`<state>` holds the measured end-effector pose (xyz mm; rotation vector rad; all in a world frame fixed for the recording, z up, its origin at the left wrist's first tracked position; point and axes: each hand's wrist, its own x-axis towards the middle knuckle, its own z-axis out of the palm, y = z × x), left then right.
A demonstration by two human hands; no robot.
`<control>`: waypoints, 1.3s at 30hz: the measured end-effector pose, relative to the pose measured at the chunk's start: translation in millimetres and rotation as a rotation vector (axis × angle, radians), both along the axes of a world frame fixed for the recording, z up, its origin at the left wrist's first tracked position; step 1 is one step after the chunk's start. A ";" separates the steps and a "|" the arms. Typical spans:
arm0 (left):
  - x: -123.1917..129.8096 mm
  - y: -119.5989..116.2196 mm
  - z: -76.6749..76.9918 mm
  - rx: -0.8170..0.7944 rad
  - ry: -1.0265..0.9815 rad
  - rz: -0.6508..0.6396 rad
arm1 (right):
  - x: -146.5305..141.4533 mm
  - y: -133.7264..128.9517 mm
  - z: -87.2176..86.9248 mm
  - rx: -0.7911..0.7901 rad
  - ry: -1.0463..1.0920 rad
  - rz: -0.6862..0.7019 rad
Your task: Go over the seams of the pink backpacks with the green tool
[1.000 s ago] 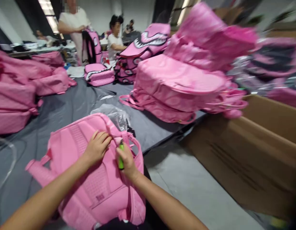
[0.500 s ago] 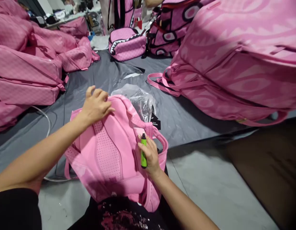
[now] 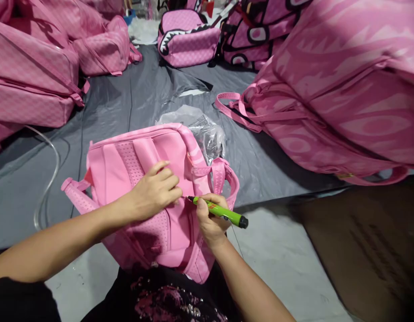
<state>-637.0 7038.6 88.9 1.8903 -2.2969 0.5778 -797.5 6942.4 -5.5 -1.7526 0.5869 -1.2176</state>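
A pink backpack (image 3: 171, 147) rests across my lap and the edge of the grey-covered table, its padded, perforated back panel facing up. My left hand (image 3: 156, 192) lies on that panel with its fingers curled together. Whatever its fingertips may pinch is too small to make out. In my right hand (image 3: 212, 223) is a green marker (image 3: 223, 212), held like a pen at the bag's right side. The marker's dark tip points left, close to my left fingertips and the panel. I cannot tell whether the tip touches the fabric.
Pink checkered bags (image 3: 35, 76) are piled at the left. A large pink camouflage backpack (image 3: 327, 103) lies at the right. Behind my bag is a clear plastic bag (image 3: 207, 129). A shark-mouth pouch (image 3: 190, 44) stands farther back. A pale cable (image 3: 54, 174) curves along the left.
My left hand has come down from the backpack's top edge to its middle. The marker has swung from upright to nearly level, tip leftward. The backpack has turned and lies flatter.
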 end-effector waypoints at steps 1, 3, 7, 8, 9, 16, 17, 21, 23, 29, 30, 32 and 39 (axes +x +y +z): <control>-2.6 4.9 -2.7 -0.044 0.009 -0.017 | -1.3 -1.2 -2.2 -0.017 -0.003 0.013; -6.4 11.8 -7.7 -0.091 0.030 -0.035 | -4.6 -2.0 -4.6 -0.020 -0.007 0.014; -8.2 14.8 -12.1 -0.084 0.061 -0.020 | -8.6 0.4 -2.7 0.006 0.013 -0.005; -8.4 14.8 -12.1 -0.074 0.062 -0.004 | -8.7 1.0 -1.4 0.002 0.013 0.000; -8.9 14.9 -12.0 -0.065 0.062 0.012 | -8.6 1.5 0.1 -0.003 0.011 0.007; -11.9 16.7 -14.5 -0.069 0.082 0.036 | -6.0 -0.2 6.4 -0.043 0.068 0.054; -11.5 16.6 -15.6 -0.077 0.084 0.033 | -6.3 -0.5 5.8 -0.064 0.099 0.066; -9.0 16.2 -19.9 -0.092 0.072 0.028 | -7.6 -0.7 2.8 -0.157 0.179 0.086; -7.9 15.9 -21.4 -0.095 0.074 0.029 | -7.2 -0.5 2.5 -0.181 0.178 0.061; -5.9 13.8 -23.4 -0.119 0.085 0.025 | -4.1 -1.2 6.2 -0.236 0.183 0.094; -5.9 13.5 -23.6 -0.117 0.087 0.027 | -4.1 -1.5 6.6 -0.239 0.184 0.092; -5.7 13.1 -24.0 -0.115 0.084 0.031 | -4.5 -1.9 6.7 -0.228 0.190 0.099; -5.7 12.7 -24.8 -0.116 0.066 0.036 | -6.7 -4.7 10.6 -0.139 0.201 0.185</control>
